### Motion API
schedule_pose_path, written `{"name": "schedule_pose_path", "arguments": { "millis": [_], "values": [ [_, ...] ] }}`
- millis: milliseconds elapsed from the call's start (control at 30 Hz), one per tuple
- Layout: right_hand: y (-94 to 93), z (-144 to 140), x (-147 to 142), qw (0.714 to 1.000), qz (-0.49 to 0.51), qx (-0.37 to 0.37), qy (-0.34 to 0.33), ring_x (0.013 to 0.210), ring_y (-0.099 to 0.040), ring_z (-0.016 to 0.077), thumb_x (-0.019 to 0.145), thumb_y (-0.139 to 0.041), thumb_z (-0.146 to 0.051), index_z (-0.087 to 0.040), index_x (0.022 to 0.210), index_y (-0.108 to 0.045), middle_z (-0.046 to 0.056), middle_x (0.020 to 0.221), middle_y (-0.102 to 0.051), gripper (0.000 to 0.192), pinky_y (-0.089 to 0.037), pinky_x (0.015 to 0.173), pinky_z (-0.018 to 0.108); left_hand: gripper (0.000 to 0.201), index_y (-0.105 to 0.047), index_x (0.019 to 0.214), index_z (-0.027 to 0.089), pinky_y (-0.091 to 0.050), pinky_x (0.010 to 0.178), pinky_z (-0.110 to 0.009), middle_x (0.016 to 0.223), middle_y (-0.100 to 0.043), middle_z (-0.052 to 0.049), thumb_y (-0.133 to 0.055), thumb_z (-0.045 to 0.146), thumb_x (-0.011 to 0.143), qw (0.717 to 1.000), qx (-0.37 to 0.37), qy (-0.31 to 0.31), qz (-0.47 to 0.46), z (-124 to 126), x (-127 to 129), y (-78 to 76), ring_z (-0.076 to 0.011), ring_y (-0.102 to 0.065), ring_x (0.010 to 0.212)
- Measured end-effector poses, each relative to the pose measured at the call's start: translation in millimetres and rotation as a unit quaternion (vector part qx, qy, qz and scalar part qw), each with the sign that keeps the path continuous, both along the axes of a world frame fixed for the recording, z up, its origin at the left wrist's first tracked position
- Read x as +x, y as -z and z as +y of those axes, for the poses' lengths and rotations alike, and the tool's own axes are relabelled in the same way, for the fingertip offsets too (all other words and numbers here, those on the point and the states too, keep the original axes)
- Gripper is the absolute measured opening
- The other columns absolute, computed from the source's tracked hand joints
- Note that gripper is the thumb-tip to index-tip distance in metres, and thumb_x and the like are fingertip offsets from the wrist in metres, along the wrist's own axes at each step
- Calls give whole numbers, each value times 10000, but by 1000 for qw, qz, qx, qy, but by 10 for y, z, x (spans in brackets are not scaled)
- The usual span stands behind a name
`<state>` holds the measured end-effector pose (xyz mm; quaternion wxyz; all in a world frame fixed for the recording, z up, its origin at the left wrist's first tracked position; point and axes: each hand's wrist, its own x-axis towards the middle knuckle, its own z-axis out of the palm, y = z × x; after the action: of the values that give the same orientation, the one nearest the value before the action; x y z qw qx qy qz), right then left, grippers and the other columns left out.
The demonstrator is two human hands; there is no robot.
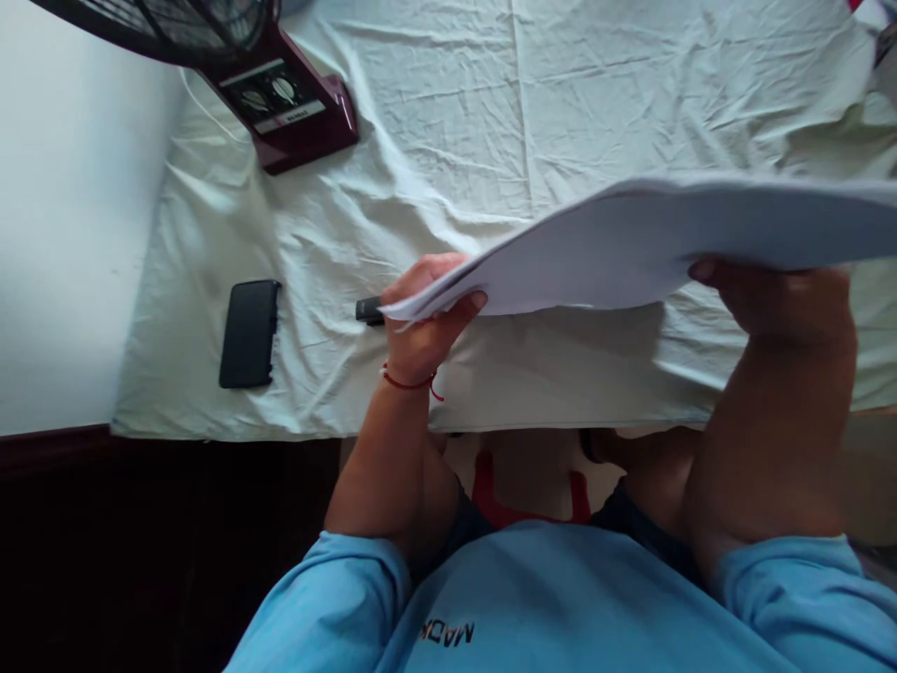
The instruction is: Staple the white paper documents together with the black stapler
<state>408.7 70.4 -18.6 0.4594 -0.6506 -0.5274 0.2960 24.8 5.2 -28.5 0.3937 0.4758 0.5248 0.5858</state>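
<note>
Above the worktop, covered with a wrinkled pale cloth: stack of white paper held lifted and roughly level between both hands. Left hand closed on the stack's left corner, thumb on top, red string at the wrist. Right hand under the stack's right side, fingers hidden by the sheets, grip not discernible. Small black object just behind the left hand. Black phone farther left; maroon fan base at rear left.

Paper stack I hold: matt, smooth white sheets. Bench cloth: creased pale fabric. Phone: matt black. Fan base: glossy maroon plastic. My sleeves: soft blue cloth.
</note>
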Motion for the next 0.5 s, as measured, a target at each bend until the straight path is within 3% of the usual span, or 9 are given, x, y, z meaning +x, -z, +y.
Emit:
{"name": "schedule_pose_path", "arguments": {
  "millis": [100, 200, 333, 433, 500],
  "values": [
    [-158, -62, -98, 998, 27, -61, -19, 1168, -683, 309, 453, -1064, -317, -172, 991, -695, 90, 1152, -737, 668, -532, 1201, 574, 349, -863, 1169, 292, -616, 1045, -406, 1138, -815, -45, -907, 475, 875, 990, 75, 47, 111, 27, 18, -35, -254, -748, 1064],
    [-246, -66, -231, 996, 36, -86, -11, 1151, -693, 304, 471, -1055, -308, -159, 988, -710, 89, 1138, -750, 639, -545, 1188, 566, 184, -881, 1014, 279, -630, 862, -368, 932, -805, -30, -892, 431, 912, 985, 92, 24, 142, 41, 74, -102, -213, -732, 852],
    [-182, -37, -261, 997, -18, -63, 46, 1246, -673, 317, 550, -1042, -416, -140, 1062, -751, 105, 1243, -742, 650, -485, 1270, 573, 226, -856, 837, 282, -645, 816, -395, 813, -768, -35, -897, 496, 896, 982, 143, -3, 125, 36, 99, -185, -225, -735, 795],
    [-117, -25, -177, 997, -55, -37, 37, 1289, -665, 335, 577, -1022, -549, -128, 1196, -757, 117, 1319, -727, 795, -468, 1273, 614, 275, -864, 907, 311, -653, 806, -417, 890, -799, -49, -892, 582, 871, 974, 189, -20, 125, 58, 51, -174, -252, -750, 843],
    [-112, -20, -133, 998, -54, -35, 6, 1292, -672, 330, 593, -1012, -569, -140, 1276, -737, 117, 1347, -721, 852, -494, 1250, 599, 320, -864, 996, 306, -649, 813, -393, 961, -820, -40, -880, 602, 872, 974, 173, -33, 139, 93, 11, -127, -237, -757, 866]
  ]
}}
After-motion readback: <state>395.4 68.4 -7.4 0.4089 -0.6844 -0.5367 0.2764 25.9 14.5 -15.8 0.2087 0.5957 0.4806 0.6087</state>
